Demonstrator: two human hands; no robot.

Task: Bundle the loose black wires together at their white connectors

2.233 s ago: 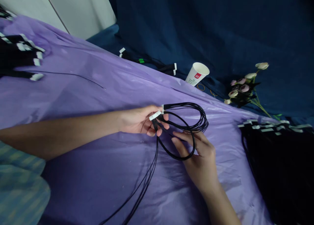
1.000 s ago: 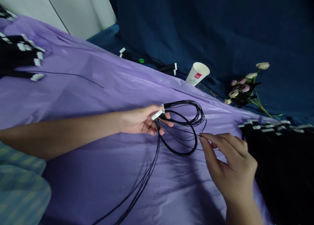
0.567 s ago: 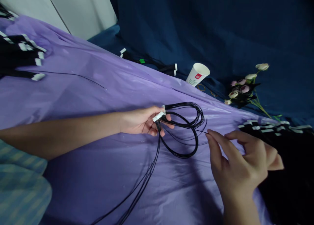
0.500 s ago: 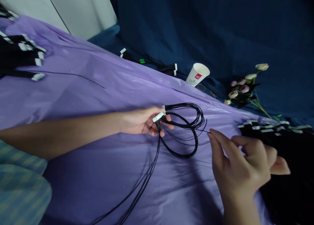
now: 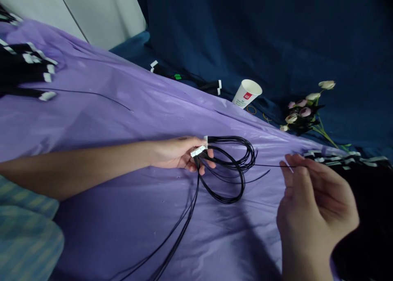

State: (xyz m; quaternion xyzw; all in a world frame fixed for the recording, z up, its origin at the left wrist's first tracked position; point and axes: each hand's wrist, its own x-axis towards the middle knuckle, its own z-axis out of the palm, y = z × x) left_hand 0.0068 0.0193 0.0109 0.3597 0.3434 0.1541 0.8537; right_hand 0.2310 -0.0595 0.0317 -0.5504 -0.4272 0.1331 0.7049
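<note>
My left hand (image 5: 187,152) grips a looped bundle of thin black cables (image 5: 225,197) near its white connectors (image 5: 198,151). The loops hang to the right of the fingers, and several long strands trail down toward the lower edge. My right hand (image 5: 316,195) pinches one thin black wire (image 5: 270,165) between thumb and fingers, and it stretches straight from the loops. A second loose wire end (image 5: 265,174) pokes out just below it. The purple sheet (image 5: 138,215) lies beneath both hands.
Black cable bundles with white ends are piled at the left (image 5: 27,66) and at the right (image 5: 365,203). Beyond the sheet's far edge stand a paper cup (image 5: 247,93) and artificial flowers (image 5: 307,109). More cables (image 5: 196,81) lie there. One single wire (image 5: 101,95) rests on the sheet.
My right hand has moved right and turned, drawing the pinched wire farther out of the loops. The bundle in my left hand has dropped slightly.
</note>
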